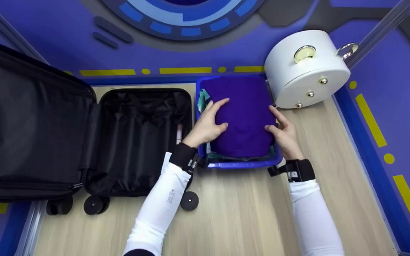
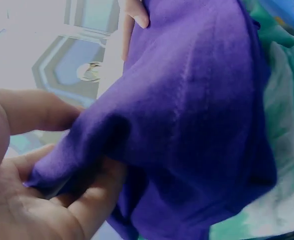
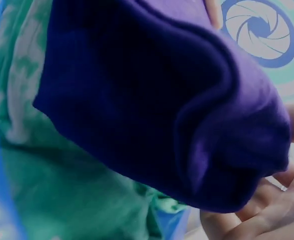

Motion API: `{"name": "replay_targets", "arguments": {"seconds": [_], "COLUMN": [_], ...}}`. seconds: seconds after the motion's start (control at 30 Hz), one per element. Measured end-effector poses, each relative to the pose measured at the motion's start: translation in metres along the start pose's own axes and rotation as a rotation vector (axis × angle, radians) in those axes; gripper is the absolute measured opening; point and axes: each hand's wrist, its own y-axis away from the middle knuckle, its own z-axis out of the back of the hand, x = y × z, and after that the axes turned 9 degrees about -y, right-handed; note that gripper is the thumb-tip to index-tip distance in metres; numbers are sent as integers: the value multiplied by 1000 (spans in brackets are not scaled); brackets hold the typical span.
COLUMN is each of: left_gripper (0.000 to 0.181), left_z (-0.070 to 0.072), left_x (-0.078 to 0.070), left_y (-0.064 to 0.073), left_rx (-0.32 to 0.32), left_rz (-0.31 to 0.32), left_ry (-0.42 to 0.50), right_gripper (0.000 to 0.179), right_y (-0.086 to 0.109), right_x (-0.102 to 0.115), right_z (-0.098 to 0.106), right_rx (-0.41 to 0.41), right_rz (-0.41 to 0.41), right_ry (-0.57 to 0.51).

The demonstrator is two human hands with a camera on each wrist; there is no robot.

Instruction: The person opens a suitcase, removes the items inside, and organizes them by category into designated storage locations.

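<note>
A folded purple garment [image 1: 243, 117] lies across the top of a blue bin [image 1: 240, 165]. My left hand [image 1: 205, 125] holds its left side; in the left wrist view the thumb and fingers [image 2: 99, 197] pinch a fold of the fabric. On the opposite side my right hand [image 1: 285, 137] grips the right edge, and in the right wrist view the cloth sits between thumb and fingers [image 3: 267, 215]. Beneath the garment, green-and-white cloth [image 3: 56, 185] shows around its edges.
Left of the bin stands an open black suitcase [image 1: 137, 153], its lid [image 1: 30, 128] tilted up; a slim pale item [image 1: 179, 133] is at its right side. A white round case [image 1: 306, 73] with metal handles leans behind the bin at right. Blue panels [image 1: 386, 89] enclose the wooden surface [image 1: 233, 213].
</note>
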Motion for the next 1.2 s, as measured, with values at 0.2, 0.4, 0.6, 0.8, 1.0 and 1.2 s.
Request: {"name": "replay_targets", "arguments": {"seconds": [0.2, 0.4, 0.6, 0.8, 1.0, 1.2], "left_gripper": [77, 86, 85, 86, 93, 98], "left_z": [-12, -26, -26, -19, -17, -18], "left_x": [10, -11, -42, -30, 2, 10], "left_y": [-1, 4, 10, 2, -4, -6], "left_rx": [46, -7, -1, -30, 51, 165], "left_rz": [56, -129, -387, -414, -8, 173], "left_ry": [-50, -39, 35, 94, -48, -98], "right_gripper": [74, 84, 75, 68, 88, 94], "right_y": [-3, -4, -3, -1, -5, -6], "right_x": [-12, -15, -12, -12, -18, -21], "right_z": [6, 5, 4, 3, -2, -4], "right_rx": [48, 64, 44, 147, 130, 117], "right_rz": [-83, -101, -139, -191, -171, -96], "right_ry": [196, 137, 68, -198, -94, 127]}}
